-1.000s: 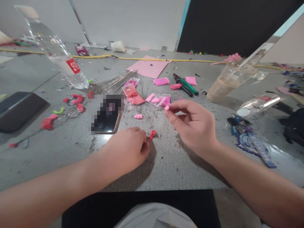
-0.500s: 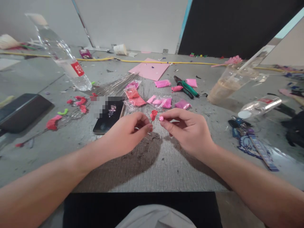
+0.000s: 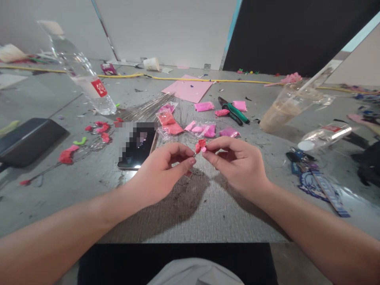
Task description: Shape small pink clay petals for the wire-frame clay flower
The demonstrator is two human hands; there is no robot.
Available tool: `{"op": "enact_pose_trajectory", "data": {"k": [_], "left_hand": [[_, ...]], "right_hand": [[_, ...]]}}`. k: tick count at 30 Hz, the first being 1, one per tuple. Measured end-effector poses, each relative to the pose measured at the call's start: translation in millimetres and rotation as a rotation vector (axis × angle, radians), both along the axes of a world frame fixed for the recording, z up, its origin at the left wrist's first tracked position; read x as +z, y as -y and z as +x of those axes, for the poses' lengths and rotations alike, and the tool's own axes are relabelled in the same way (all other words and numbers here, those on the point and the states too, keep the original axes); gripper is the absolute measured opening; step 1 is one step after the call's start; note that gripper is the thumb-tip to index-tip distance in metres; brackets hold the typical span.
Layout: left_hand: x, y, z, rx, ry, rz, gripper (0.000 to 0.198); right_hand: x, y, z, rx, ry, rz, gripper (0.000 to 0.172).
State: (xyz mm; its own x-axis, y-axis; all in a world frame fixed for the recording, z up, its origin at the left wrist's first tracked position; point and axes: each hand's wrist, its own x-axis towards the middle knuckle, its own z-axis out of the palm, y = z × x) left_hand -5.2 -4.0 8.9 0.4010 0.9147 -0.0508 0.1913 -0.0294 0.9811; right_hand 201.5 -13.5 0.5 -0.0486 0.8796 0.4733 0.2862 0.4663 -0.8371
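Note:
My left hand (image 3: 166, 164) is closed in a pinch on a thin wire stem, mostly hidden by the fingers, topped by a small red clay flower (image 3: 201, 144). Between the thumb and forefinger of my right hand (image 3: 242, 164) sits a little lump of pink clay (image 3: 204, 149). This lump meets the front right side of the red flower, or nearly so; whether they touch I cannot tell. Just beyond my hands lie clear bags of orange-red clay (image 3: 172, 127) and pink clay (image 3: 209, 130). A phone (image 3: 138, 148) rests beside my left hand.
Thin metal wires (image 3: 148, 107) fan out behind the phone, near a pink sheet (image 3: 188, 88) and green-handled pliers (image 3: 236, 112). A water bottle (image 3: 86, 79) stands left, an iced-drink cup (image 3: 279, 111) right. Red clay pieces on wires (image 3: 67, 155) lie left; keys and charms (image 3: 311, 178) lie right.
My left hand has moved right, bringing the red clay flower up against or very near the pink lump in my right hand. My right hand has barely shifted.

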Motion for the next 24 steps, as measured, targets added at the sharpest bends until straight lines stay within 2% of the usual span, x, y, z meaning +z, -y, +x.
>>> {"op": "enact_pose_trajectory", "data": {"k": [7, 15, 19, 24], "left_hand": [[-5.6, 3.8, 1.2, -0.011, 0.096, -0.112, 0.026], [-4.9, 4.8, 1.4, -0.041, 0.083, -0.133, 0.024], [-2.3, 5.1, 1.0, -0.041, 0.042, -0.105, 0.023], [1.9, 3.6, 0.6, -0.041, -0.018, -0.057, 0.023]], "right_hand": [[-2.2, 0.7, 1.0, 0.007, 0.010, 0.023, 0.004], [-1.0, 1.0, 0.9, 0.026, 0.030, 0.081, 0.007], [-1.1, 0.4, 1.0, 0.016, 0.011, -0.004, 0.007], [-2.7, -3.2, 0.4, 0.044, -0.148, -0.176, 0.024]]}}
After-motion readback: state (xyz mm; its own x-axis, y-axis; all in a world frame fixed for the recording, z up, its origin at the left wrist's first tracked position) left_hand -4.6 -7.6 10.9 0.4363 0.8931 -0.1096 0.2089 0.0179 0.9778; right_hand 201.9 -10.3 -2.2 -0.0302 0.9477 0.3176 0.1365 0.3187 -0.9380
